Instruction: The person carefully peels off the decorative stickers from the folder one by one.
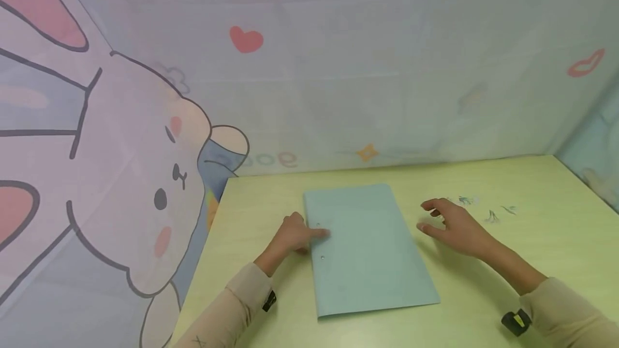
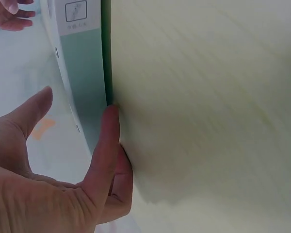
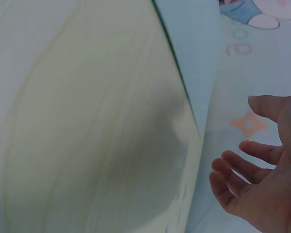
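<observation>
A pale green-blue binder lies closed on the table, with two small rivets near its left side. Along its spine runs a white label panel at one end. My left hand is at the spine side. Its fingertips touch the spine's lower edge, while the thumb stretches over the cover with a gap showing beneath. My right hand hovers right of the binder, fingers loosely bent and holding nothing. In the right wrist view, that hand is apart from the binder's edge.
Several small clear pieces with dark sprig-like marks lie on the yellow-green table, beyond my right hand. A printed cloth with hearts hangs behind the table. A large rabbit print covers the left side.
</observation>
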Motion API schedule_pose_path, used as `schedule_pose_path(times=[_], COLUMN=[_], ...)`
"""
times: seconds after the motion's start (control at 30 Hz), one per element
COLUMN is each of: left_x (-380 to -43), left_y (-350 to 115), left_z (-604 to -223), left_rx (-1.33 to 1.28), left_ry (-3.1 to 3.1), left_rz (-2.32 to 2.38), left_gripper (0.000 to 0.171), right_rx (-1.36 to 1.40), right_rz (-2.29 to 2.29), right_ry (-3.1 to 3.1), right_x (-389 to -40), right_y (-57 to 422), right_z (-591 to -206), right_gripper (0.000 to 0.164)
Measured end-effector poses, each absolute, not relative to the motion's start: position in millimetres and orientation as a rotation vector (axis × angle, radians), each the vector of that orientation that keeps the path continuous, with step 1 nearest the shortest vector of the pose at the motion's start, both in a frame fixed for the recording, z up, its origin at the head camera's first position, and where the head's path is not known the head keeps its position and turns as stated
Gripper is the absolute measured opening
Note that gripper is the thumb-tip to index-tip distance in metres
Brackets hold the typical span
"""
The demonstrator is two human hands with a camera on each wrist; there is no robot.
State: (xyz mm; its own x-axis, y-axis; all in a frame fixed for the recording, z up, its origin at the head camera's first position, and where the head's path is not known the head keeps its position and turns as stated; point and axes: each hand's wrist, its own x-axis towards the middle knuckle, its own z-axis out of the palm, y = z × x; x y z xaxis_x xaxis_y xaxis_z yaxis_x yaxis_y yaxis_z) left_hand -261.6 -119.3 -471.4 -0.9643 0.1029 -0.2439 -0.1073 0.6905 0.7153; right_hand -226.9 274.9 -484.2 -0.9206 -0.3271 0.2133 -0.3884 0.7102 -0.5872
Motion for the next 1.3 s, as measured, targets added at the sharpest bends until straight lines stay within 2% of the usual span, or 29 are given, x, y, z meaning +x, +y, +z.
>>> schedule_pose_path(times=[0.27,0.7,0.77,0.9,1.07,1.13,1.3], left_x=[-265.7,-271.6,-273.1,-274.4,-271.7,-270.9,-268.2], left_y=[-111.5,-118.4,-122.1,-132.2,-140.0,-139.7,-135.7], left_z=[-473.0,-473.2,-472.8,-472.5,-469.1,-464.1,-442.6], left_rx=[0.02,0.027,0.03,0.035,-0.032,-0.045,0.018], left_ry=[2.705,2.712,2.681,2.583,2.49,2.419,2.214], left_rz=[1.04,0.998,1.032,1.132,1.28,1.374,1.577], left_gripper=[0.045,0.046,0.045,0.057,0.034,0.041,0.04], right_rx=[0.665,0.747,0.761,0.787,0.786,0.779,0.766], right_rz=[0.982,1.068,1.095,1.111,1.098,1.109,1.162], right_ry=[-2.861,-3.04,-3.071,-3.099,-3.1,-3.093,-3.067], right_x=[-217.4,-193.6,-190.2,-185.3,-184.0,-184.4,-186.4], right_y=[245.8,212.8,208.5,200.6,196.6,196.4,196.9], right_z=[-482.4,-469.4,-468.1,-466.3,-465.5,-465.8,-466.8], right_gripper=[0.061,0.065,0.066,0.067,0.067,0.067,0.073])
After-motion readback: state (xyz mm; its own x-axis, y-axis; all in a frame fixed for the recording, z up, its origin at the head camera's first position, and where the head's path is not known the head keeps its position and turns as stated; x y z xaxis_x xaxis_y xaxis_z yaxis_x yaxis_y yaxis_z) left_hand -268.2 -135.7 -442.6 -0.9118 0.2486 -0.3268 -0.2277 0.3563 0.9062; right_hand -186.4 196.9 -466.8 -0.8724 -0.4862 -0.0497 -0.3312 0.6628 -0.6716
